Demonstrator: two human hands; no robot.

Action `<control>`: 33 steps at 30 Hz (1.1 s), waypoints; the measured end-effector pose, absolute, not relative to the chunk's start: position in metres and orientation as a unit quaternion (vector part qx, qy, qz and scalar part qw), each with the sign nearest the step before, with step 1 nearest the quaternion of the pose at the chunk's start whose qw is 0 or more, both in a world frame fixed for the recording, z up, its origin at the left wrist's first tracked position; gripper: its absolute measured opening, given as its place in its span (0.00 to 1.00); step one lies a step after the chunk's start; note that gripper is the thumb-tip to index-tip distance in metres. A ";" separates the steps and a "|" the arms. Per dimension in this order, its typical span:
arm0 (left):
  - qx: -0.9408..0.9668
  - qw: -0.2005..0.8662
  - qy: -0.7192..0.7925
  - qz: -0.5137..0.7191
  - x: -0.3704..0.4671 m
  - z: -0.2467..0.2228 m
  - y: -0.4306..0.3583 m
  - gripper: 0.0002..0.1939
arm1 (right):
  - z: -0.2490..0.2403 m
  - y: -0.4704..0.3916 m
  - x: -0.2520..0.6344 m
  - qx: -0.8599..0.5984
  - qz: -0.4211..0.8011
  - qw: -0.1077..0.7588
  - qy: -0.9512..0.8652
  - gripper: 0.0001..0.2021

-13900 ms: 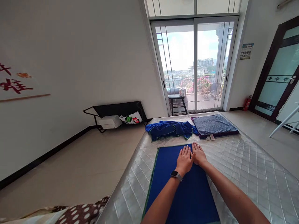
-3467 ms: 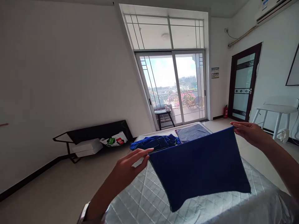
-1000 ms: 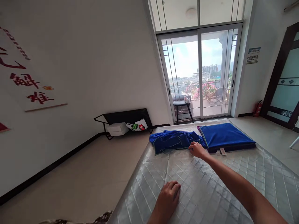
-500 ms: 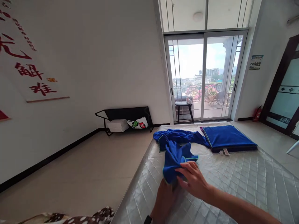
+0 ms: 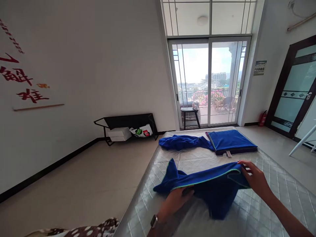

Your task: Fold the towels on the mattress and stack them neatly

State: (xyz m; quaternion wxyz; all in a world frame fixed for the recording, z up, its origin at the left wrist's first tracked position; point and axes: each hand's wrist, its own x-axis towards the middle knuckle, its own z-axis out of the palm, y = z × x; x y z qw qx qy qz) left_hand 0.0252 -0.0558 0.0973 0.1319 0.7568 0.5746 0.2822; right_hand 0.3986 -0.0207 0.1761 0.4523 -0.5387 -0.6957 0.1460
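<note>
A blue towel [image 5: 207,179] with green stitched edging is stretched between my two hands, above the quilted silver mattress [image 5: 249,204]. My left hand [image 5: 176,200], with a watch on its wrist, is closed on the towel's near edge, part of its fingers hidden under the cloth. At the towel's right end, my right hand [image 5: 253,176] pinches a corner. A fold of cloth hangs down between the hands. Farther back lies a crumpled blue cloth [image 5: 182,142], touching a neatly folded blue stack [image 5: 232,140] with white tags on its front edge.
A low black rack [image 5: 128,121] holding white boxes [image 5: 119,134] and a bag [image 5: 142,131] stands by the wall. Beyond the mattress are a sliding glass door [image 5: 209,82] and a stool [image 5: 189,115]. Brown spotted fabric [image 5: 96,228] lies at lower left.
The towel, bunched before, is now spread sideways and apart from the crumpled cloth behind. My right hand has moved right with its corner. The view has turned slightly right.
</note>
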 end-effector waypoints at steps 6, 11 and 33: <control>0.752 0.201 0.566 0.272 0.000 0.120 -0.048 0.10 | 0.126 -0.020 0.424 -0.608 0.090 0.359 -0.702 0.16; 0.742 0.107 0.620 0.232 -0.027 0.109 -0.043 0.17 | 0.116 -0.033 0.402 -0.625 0.111 0.250 -0.731 0.15; 0.593 -0.232 0.598 0.487 -0.053 0.230 -0.070 0.10 | 0.327 -0.095 0.495 -0.536 0.149 0.672 -0.489 0.12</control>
